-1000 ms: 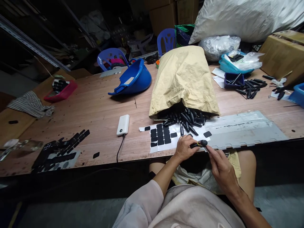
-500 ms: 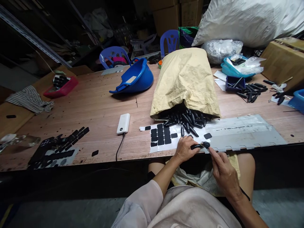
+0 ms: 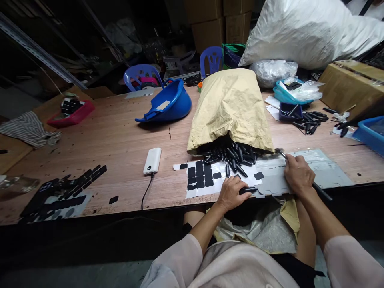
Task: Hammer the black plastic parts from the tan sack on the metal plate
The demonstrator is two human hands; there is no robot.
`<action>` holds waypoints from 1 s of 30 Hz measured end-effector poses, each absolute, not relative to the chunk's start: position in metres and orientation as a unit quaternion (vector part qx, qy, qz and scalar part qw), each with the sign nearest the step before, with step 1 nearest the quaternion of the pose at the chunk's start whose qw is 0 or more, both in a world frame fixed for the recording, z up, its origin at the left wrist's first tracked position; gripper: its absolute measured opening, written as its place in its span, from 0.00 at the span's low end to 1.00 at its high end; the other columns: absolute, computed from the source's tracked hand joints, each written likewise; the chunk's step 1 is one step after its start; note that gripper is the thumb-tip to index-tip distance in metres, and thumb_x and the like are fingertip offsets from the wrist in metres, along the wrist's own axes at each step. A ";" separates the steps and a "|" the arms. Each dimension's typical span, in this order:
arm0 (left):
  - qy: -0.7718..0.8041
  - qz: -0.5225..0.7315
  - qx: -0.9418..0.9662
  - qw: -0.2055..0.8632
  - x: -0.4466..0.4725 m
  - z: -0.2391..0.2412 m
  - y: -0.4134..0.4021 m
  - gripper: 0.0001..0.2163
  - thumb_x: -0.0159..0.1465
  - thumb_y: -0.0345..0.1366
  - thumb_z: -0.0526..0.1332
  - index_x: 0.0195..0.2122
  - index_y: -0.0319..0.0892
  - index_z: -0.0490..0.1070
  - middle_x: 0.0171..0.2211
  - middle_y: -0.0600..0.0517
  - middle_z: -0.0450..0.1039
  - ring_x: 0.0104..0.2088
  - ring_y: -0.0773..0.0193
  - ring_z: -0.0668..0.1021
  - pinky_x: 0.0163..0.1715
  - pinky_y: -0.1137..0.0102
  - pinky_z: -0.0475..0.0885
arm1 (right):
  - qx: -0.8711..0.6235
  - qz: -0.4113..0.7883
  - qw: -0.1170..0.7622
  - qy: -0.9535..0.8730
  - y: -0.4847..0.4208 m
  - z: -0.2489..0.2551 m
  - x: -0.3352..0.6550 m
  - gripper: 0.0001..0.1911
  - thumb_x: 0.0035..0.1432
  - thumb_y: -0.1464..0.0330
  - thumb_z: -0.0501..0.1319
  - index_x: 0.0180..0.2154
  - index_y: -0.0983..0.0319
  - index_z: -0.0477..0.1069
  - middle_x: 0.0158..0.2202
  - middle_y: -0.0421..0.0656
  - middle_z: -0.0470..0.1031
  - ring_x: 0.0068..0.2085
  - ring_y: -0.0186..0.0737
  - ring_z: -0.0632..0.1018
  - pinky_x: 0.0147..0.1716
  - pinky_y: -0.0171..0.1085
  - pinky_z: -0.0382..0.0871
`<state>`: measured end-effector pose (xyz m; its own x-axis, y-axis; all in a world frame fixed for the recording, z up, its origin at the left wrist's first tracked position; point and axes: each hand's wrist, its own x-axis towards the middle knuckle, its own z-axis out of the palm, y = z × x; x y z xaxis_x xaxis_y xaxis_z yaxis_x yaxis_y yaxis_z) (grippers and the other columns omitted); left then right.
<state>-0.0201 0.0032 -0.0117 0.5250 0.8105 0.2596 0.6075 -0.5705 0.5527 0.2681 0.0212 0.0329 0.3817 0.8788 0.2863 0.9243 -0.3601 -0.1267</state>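
Observation:
My left hand (image 3: 231, 193) is closed round a slim black cylindrical piece (image 3: 248, 190), which points right at the table's front edge. On the grey sheet, my right hand (image 3: 298, 172) grips what looks like a hammer (image 3: 322, 192). Its dark handle runs down to the right past the edge, and its metal head (image 3: 279, 151) shows beyond my fingers. Just past my left hand, many similar black pieces (image 3: 235, 154) spill from the mouth of a tan paper sack (image 3: 228, 104). Black rounded stickers (image 3: 199, 174) lie in rows on a white sheet (image 3: 192, 193) beside that hand.
A white power bank (image 3: 152, 161) with a cable lies to the left, with a blue basin (image 3: 171, 102) behind it. At the right stand a teal basket (image 3: 280, 95), a small dark box (image 3: 290, 112), loose black pieces and a carton (image 3: 354, 90). My lap holds an open sack (image 3: 261, 230).
My right hand has moved right, away from the black piece, and now grips the hammer-like tool. The round black end seen on the piece is no longer visible. My left hand keeps its hold.

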 end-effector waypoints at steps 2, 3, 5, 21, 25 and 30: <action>0.412 0.259 0.852 0.190 -0.021 -0.012 0.005 0.09 0.63 0.42 0.77 0.39 0.46 0.82 0.36 0.51 0.77 0.40 0.57 0.78 0.41 0.63 0.70 | -0.819 -0.103 0.114 -0.553 0.034 0.024 0.270 0.19 0.75 0.65 0.54 0.56 0.61 0.81 0.42 0.50 0.74 0.37 0.40 0.66 0.34 0.41 0.45; 0.409 0.267 0.853 0.183 -0.021 -0.012 0.005 0.08 0.64 0.42 0.76 0.39 0.45 0.82 0.35 0.51 0.77 0.40 0.57 0.78 0.41 0.63 0.70 | -0.820 -0.110 0.111 -0.551 0.038 0.019 0.270 0.20 0.75 0.65 0.53 0.55 0.61 0.81 0.42 0.51 0.74 0.38 0.42 0.67 0.35 0.41 0.45; 0.394 0.291 0.855 0.171 -0.023 -0.013 0.005 0.08 0.66 0.42 0.73 0.39 0.44 0.81 0.34 0.50 0.77 0.38 0.58 0.78 0.40 0.64 0.70 | -0.827 -0.114 0.117 -0.538 0.041 0.012 0.268 0.20 0.75 0.64 0.53 0.54 0.62 0.81 0.44 0.53 0.74 0.40 0.44 0.67 0.36 0.42 0.44; 0.461 -0.207 0.810 0.298 -0.037 -0.081 -0.078 0.11 0.71 0.41 0.63 0.48 0.46 0.82 0.45 0.43 0.85 0.47 0.49 0.86 0.43 0.62 0.80 | -0.837 -0.111 0.110 -0.524 0.041 0.008 0.265 0.21 0.75 0.63 0.49 0.52 0.64 0.78 0.47 0.55 0.73 0.45 0.49 0.68 0.38 0.43 0.47; 0.427 -0.163 0.840 0.293 -0.035 -0.074 -0.081 0.11 0.69 0.39 0.64 0.51 0.47 0.81 0.47 0.45 0.85 0.46 0.50 0.86 0.44 0.62 0.80 | -0.834 -0.118 0.113 -0.527 0.041 0.007 0.266 0.20 0.74 0.63 0.49 0.51 0.64 0.78 0.46 0.55 0.73 0.44 0.49 0.68 0.38 0.43 0.46; 0.333 0.102 0.905 0.243 -0.029 -0.043 -0.089 0.07 0.69 0.36 0.64 0.33 0.45 0.79 0.31 0.49 0.79 0.31 0.61 0.81 0.34 0.69 0.74 | -0.834 -0.121 0.116 -0.526 0.042 0.004 0.267 0.20 0.74 0.63 0.50 0.50 0.64 0.78 0.46 0.55 0.73 0.44 0.49 0.68 0.38 0.42 0.46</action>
<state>-0.0295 -0.0891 -0.0429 0.7574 0.6525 0.0223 0.5534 -0.6597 0.5084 0.2671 0.0422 0.0042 0.4165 0.8495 0.3237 0.9056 -0.4189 -0.0660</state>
